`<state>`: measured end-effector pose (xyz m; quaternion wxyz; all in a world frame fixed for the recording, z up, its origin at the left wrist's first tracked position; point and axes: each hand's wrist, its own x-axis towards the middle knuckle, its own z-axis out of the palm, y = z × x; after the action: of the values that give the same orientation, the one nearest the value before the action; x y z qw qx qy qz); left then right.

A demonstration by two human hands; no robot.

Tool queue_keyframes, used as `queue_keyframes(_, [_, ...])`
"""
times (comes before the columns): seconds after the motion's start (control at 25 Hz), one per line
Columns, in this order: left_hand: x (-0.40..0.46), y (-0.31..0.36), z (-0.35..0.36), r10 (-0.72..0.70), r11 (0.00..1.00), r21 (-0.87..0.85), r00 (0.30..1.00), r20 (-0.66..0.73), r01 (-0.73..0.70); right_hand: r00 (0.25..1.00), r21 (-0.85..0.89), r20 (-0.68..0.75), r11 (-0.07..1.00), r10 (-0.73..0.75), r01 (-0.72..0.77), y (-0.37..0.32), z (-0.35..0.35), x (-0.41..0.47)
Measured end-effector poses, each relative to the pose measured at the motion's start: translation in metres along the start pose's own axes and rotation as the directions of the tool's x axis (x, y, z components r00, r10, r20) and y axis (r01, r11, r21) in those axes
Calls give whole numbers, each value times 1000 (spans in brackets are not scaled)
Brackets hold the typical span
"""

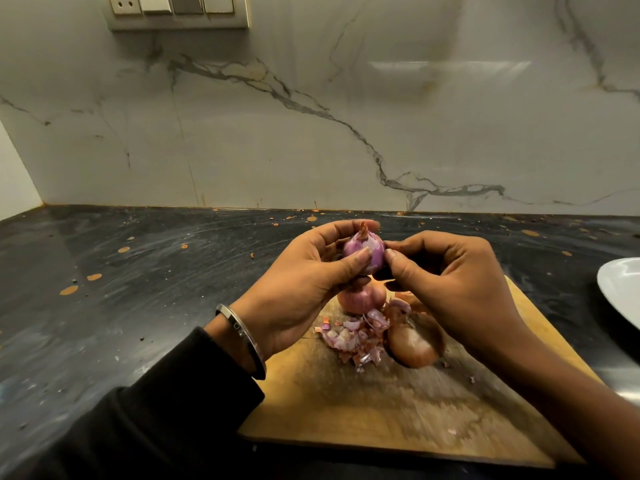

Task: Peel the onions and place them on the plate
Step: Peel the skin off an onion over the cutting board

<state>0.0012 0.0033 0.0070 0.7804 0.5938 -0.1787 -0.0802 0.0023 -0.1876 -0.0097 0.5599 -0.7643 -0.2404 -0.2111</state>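
Observation:
My left hand (pixel 304 282) grips a small purple onion (pixel 370 247) above the wooden cutting board (pixel 398 410), thumb across its front. The onion is partly peeled, with a dry tip on top. My right hand (pixel 446 282) pinches the skin at the onion's right side with thumb and forefinger. Below on the board lie an unpeeled reddish onion (pixel 362 301), a brown onion (pixel 415 344) and a heap of purple skins (pixel 353 336). A white plate (pixel 623 289) shows at the right edge; what it holds is out of view.
The board lies on a dark stone counter (pixel 138 289) with orange specks. A marble wall (pixel 311 116) rises behind, with a switch panel (pixel 178 10) at top left. A metal bangle (pixel 242 337) circles my left wrist.

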Motion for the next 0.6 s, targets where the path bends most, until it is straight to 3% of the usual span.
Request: queue_keyframes(0.6, [-1, 1, 1, -10, 1000, -1, 1000, -2, 10, 1000, -5, 8, 1000, 10, -10, -3, 3, -2])
